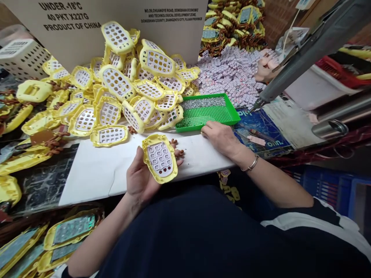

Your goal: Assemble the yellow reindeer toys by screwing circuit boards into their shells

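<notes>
My left hand (142, 175) holds a yellow plastic casing half (160, 158), inner side up, above the white work board. It looks like the shell of a toy phone. A pale keypad with rows of round buttons lies inside it, and brown antler-like pieces stick out at its right. My right hand (220, 137) rests at the front rim of a green perforated tray (207, 116), fingers curled in and pressed together. Whatever they may hold is hidden. Small silvery metal pieces (204, 102), probably screws, lie along the back of the tray.
Yellow casings (116, 83) are heaped behind the white board (92, 173). Loose pale keypads (228, 75) pile up behind the tray. A dark electric screwdriver (301, 58) hangs at the right. A printed carton (124, 15) stands at the back; more casings (72, 227) lie lower left.
</notes>
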The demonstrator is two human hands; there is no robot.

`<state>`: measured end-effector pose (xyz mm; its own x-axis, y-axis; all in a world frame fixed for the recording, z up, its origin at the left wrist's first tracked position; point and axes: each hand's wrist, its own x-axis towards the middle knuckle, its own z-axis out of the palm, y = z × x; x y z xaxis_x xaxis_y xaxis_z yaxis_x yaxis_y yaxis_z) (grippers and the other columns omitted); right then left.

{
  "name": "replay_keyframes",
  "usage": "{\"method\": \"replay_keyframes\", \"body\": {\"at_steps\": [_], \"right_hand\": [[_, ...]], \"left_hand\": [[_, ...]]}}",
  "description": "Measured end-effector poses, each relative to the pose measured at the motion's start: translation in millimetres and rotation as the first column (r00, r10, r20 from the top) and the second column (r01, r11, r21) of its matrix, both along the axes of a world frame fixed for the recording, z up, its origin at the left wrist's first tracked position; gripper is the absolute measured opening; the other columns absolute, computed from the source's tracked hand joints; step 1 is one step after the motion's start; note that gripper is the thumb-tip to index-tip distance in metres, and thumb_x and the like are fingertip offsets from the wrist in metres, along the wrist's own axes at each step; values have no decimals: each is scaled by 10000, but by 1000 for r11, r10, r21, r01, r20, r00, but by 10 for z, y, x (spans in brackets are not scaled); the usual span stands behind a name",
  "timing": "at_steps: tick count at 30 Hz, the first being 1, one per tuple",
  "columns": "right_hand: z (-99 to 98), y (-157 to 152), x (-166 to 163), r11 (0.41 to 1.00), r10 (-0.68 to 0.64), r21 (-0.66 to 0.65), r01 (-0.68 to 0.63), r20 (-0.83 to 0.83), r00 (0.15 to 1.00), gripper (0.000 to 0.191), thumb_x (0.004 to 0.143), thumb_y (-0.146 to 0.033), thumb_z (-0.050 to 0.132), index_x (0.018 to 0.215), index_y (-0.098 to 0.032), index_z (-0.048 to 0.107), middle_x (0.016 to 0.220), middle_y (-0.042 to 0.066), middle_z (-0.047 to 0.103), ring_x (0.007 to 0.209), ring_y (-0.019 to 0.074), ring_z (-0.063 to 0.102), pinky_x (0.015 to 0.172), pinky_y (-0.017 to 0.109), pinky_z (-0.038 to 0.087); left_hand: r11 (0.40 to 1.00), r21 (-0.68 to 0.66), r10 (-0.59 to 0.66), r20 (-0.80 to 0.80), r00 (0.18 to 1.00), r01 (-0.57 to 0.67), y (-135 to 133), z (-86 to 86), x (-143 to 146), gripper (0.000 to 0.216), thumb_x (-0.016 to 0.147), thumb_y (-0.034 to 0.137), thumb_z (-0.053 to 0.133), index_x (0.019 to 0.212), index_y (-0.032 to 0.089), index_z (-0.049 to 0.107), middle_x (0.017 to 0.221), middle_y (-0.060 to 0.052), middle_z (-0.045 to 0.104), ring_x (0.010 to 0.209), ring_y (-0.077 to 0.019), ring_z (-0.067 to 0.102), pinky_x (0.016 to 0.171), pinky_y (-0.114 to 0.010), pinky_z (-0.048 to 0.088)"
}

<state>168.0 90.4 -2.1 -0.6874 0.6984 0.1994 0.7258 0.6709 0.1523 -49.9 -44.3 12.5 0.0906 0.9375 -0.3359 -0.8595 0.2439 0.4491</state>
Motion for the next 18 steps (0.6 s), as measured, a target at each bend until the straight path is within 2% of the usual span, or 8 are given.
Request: {"method": "replay_keyframes", "body": {"at_steps": [2,4,6,8,11,14,16,18], "right_hand": [[37,-71,-19,999,42,-3,-43,-177,983,211,948,-198,449,869,-147,638,884,104,682,795,197,607,641,290,414],[83,-161,-64,988,99,-66,-139,-420,902,198,966,-213,431,910,-150,610,832,66,681,715,151,620,639,254,448],[129,-251,-122,958,149,-120,-259,-563,813,169,964,-218,447,922,-157,600,775,30,674,644,119,613,614,225,458],[174,-327,-178,936,211,-114,-333,-577,789,146,941,-195,476,917,-157,615,788,34,681,664,123,620,618,227,466],[251,-422,-247,917,282,-92,-387,-536,796,143,901,-143,496,890,-153,638,804,48,679,707,137,617,644,244,485],[343,-533,-334,860,365,-127,-494,-521,771,163,916,-137,486,912,-139,649,822,58,661,738,131,614,671,234,504],[392,-617,-414,831,438,-104,-546,-481,759,203,941,-136,446,985,-119,644,863,85,658,797,144,624,712,243,517],[411,-688,-502,843,478,-42,-536,-401,782,242,957,-128,395,1029,-106,624,864,100,660,813,162,626,734,269,525]], "left_hand": [[1000,0,18,-10,1000,-18,34,9,22,536,953,507,343,1302,158,554,1142,-149,703,1079,-314,666,1059,-573,411],[999,1,32,-18,999,-32,68,18,39,558,955,518,320,1321,158,538,1113,-148,711,1113,-319,649,1066,-578,401],[999,4,51,-26,998,-51,93,29,48,566,956,524,297,1315,162,543,1100,-145,712,1159,-325,622,1068,-585,395],[997,13,82,-37,996,-82,103,38,48,561,960,516,281,1295,161,559,1084,-144,715,1187,-327,603,1066,-587,397],[989,47,143,-67,987,-140,106,34,45,530,963,496,297,1247,162,595,1033,-130,726,1176,-322,610,1055,-575,417],[974,134,199,-115,973,-184,120,0,67,485,957,496,346,1193,183,632,1025,-107,731,1168,-304,618,1053,-535,438],[960,195,229,-144,963,-200,134,-26,98,449,955,487,372,1145,199,660,1033,-91,732,1178,-287,613,1060,-500,442],[954,225,235,-160,959,-196,144,-43,132,422,951,479,394,1084,206,687,1036,-82,732,1194,-280,602,1065,-480,440]]}}
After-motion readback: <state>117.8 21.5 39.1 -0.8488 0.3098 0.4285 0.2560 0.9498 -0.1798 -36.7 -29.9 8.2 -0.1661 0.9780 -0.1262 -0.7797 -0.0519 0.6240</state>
